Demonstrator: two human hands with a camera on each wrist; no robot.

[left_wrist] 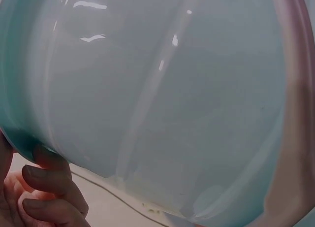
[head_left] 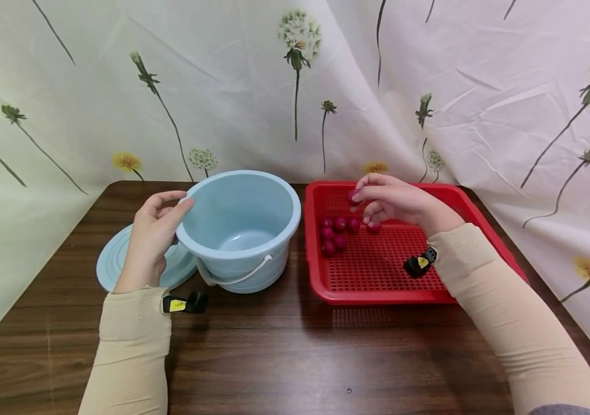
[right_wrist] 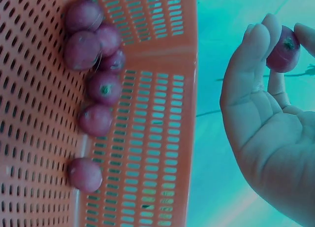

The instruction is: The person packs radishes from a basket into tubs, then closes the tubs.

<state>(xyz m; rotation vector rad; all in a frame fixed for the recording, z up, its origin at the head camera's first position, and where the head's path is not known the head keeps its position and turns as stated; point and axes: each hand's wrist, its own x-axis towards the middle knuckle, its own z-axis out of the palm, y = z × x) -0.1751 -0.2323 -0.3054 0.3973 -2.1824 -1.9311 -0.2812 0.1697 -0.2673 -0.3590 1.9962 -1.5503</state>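
Observation:
A light blue bucket (head_left: 243, 271) stands upright, its inside bare, with its white handle (head_left: 245, 278) hanging at the front. My left hand (head_left: 151, 236) grips the bucket's left rim; in the left wrist view, curled fingers (left_wrist: 59, 190) show under the rim beside the bucket wall. My right hand (head_left: 395, 202) pinches one radish (right_wrist: 284, 49), small, round and purple-red, between thumb and fingertips over the far side of the red basket (head_left: 378, 298). Several more radishes (head_left: 339, 242) lie in the basket's left part, against its wall.
A round blue lid (head_left: 113, 259) lies on the brown wooden table (head_left: 274, 357), left of the bucket and partly behind my left hand. A floral cloth (head_left: 243, 86) hangs along the table's back and right side. The basket stands close to the bucket's right.

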